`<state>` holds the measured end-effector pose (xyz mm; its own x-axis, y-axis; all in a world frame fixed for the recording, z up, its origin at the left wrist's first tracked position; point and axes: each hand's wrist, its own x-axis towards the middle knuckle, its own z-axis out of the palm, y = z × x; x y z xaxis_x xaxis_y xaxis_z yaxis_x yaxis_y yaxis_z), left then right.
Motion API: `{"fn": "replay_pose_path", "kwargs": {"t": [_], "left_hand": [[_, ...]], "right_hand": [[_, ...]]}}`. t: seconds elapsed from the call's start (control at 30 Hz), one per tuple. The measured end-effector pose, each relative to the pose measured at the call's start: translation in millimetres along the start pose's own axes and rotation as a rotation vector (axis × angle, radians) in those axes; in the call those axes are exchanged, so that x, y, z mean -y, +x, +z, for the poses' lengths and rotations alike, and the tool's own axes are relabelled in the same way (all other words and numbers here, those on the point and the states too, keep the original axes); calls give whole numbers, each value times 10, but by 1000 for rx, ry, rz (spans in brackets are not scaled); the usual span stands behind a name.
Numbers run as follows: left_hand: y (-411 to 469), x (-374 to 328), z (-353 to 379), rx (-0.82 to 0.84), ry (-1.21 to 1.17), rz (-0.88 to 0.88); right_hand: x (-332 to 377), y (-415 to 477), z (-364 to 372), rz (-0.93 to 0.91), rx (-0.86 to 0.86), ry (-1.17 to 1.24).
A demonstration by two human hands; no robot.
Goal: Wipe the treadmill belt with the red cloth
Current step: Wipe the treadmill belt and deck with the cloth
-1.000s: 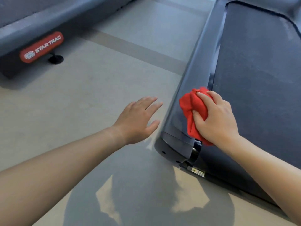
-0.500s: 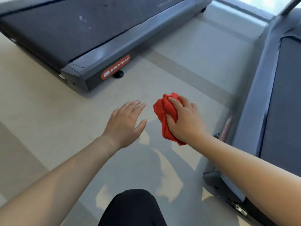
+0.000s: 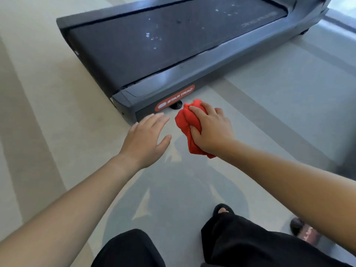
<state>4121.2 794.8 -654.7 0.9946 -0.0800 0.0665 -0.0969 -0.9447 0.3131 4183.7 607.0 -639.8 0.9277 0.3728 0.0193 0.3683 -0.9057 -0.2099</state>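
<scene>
Since the earlier frame the view has been swung to the treadmill point(image 3: 212, 60) at 12 o'clock, and both hands have been brought near its closest corner. The red cloth point(image 3: 187, 122) is gripped bunched in the right hand point(image 3: 212, 130), fingers curled over it, at 5 o'clock of the red badge point(image 3: 175, 102) and not yet on the treadmill belt point(image 3: 154, 45); it is judged ready for a fresh pass. The left hand point(image 3: 146, 139), at 9 o'clock of the cloth, is held empty with fingers straight, probably for balance. The belt is seen dark, with pale specks scattered mid-surface.
</scene>
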Motion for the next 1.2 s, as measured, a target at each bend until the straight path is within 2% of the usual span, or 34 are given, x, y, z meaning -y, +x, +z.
{"fn": "replay_pose_path", "kwargs": {"t": [0.23, 0.4, 0.57, 0.7, 0.8, 0.93, 1.1, 1.2], "left_hand": [[1320, 268, 400, 24, 57, -192], [2076, 533, 314, 72, 62, -311], [2497, 1116, 22, 58, 117, -309], [2840, 1888, 12, 30, 180, -296], [3155, 2480, 167, -25, 125, -335], [3562, 3076, 469, -18, 7, -384], [3672, 3318, 680, -94, -6, -363], [3692, 3308, 669, -63, 10, -366]], "right_hand": [[-504, 1526, 466, -224, 45, 95], [-659, 2327, 383, -252, 56, 127], [-220, 2947, 441, -244, 40, 214], [277, 3518, 792, -269, -7, 236], [540, 3989, 1127, -245, -28, 172], [702, 4537, 1465, -166, 38, 0], [792, 4748, 1609, -142, 44, -68], [774, 4838, 1623, -167, 42, -58]]}}
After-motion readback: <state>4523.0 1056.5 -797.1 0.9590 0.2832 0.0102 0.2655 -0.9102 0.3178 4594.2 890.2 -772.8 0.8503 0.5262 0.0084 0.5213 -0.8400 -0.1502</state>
